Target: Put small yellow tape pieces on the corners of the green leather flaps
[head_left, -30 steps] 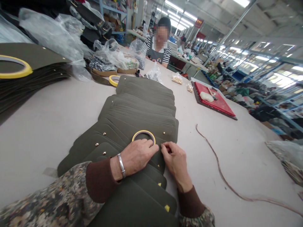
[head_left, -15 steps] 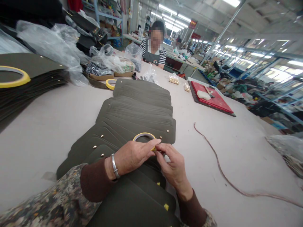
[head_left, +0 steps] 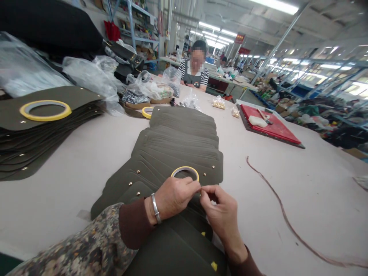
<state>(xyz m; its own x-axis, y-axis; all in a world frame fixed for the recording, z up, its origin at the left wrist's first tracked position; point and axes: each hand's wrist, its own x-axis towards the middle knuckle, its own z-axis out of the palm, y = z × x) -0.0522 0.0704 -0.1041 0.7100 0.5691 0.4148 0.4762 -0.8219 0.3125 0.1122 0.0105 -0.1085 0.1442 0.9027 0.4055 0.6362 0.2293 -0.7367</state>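
My left hand (head_left: 176,194), with a silver bracelet at the wrist, is closed around the near side of a roll of yellow tape (head_left: 185,168). Its fingertips meet those of my right hand (head_left: 222,209), which makes a pinch at the roll's right edge. Whatever sits between the right fingertips is too small to make out. Beneath both hands lies a long fanned row of dark olive panels (head_left: 179,143), several with small metal studs. Little yellow tape bits (head_left: 214,266) stick to the nearest panels.
At left, another tape roll (head_left: 46,119) rests on a stack of olive panels (head_left: 83,95). A third roll (head_left: 147,112) lies beyond the row. A brown cord (head_left: 277,197) and a red board (head_left: 270,126) are at right. A co-worker (head_left: 195,73) sits across the table.
The view has shifted, so the scene sits lower and further right. My left fingers have curled in more, and both hands' fingertips now meet at the roll's edge.
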